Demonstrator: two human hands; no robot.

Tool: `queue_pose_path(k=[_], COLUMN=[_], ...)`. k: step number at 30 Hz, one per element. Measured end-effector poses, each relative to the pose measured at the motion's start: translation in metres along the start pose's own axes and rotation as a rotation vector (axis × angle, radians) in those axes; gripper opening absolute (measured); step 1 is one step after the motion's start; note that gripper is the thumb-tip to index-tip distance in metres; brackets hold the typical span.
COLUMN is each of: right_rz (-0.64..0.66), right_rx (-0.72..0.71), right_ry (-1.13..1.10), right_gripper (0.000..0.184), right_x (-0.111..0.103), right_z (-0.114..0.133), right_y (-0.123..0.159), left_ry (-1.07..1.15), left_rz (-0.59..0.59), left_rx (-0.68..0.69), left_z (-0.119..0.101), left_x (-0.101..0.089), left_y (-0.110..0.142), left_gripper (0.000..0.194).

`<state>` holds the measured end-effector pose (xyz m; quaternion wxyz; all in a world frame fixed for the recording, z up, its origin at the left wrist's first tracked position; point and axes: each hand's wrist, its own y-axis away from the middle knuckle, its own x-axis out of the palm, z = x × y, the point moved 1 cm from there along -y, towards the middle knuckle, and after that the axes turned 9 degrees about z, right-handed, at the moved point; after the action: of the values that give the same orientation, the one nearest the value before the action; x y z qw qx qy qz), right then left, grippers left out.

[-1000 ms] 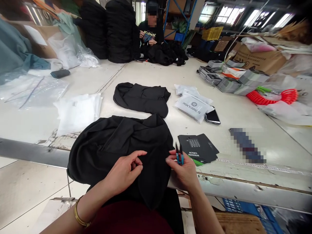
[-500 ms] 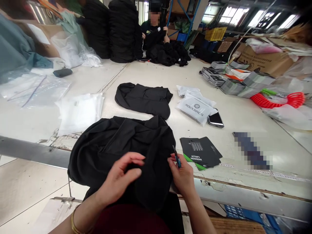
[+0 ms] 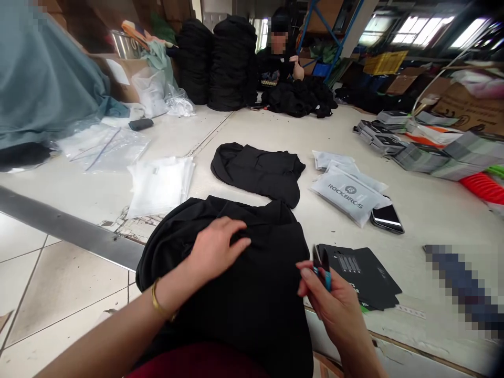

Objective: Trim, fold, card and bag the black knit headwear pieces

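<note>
Bare table (image 3: 342, 131) stretches on the far side, while the black cloth (image 3: 263, 304) spills over the near edge under the left hand (image 3: 214, 249), fingers loosely parted, and the right hand (image 3: 334, 296) grips snips (image 3: 327, 281), partly hiding dark cards (image 3: 364, 275), the cloth's lower end apparently cut off.

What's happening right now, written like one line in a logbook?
left hand: palm down over near black cloth | right hand: holding blue-handled snips | beyond: folded black cloth, ROCKBROS packet
</note>
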<state>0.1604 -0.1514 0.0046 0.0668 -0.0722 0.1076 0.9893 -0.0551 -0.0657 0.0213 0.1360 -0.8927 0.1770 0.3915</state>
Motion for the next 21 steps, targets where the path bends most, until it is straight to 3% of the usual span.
queue_pose_path(k=[2,4,6,8,13,21], right_rz=[0.099,0.181,0.219,0.193,0.141,0.135], right_rx=[-0.077,-0.136,-0.173,-0.182,-0.163,-0.166], right_ry=[0.093,0.138,0.164,0.187,0.198,0.192], right_gripper=[0.029,0.023,0.021,0.021,0.022,0.022], right_x=[0.023,0.046,0.064,0.074,0.079,0.079], right_z=[0.017,0.028,0.028,0.019,-0.004,-0.005], right_y=[-0.019,-0.042,-0.066,-0.087,-0.103,-0.095], left_ry=[-0.028,0.064,0.181,0.276,0.567,0.773], left_rz=[-0.018,0.061,0.132,0.182,0.336,0.428], left_rx=[-0.105,-0.163,-0.19,-0.199,-0.25,-0.295], left_z=[0.016,0.028,0.036,0.043,0.059,0.059], left_x=[-0.007,-0.007,-0.006,-0.007,-0.016,-0.019], left_y=[-0.024,-0.043,-0.054,-0.058,-0.058,-0.059], left_gripper=[0.039,0.026,0.009,0.013,0.024,0.018])
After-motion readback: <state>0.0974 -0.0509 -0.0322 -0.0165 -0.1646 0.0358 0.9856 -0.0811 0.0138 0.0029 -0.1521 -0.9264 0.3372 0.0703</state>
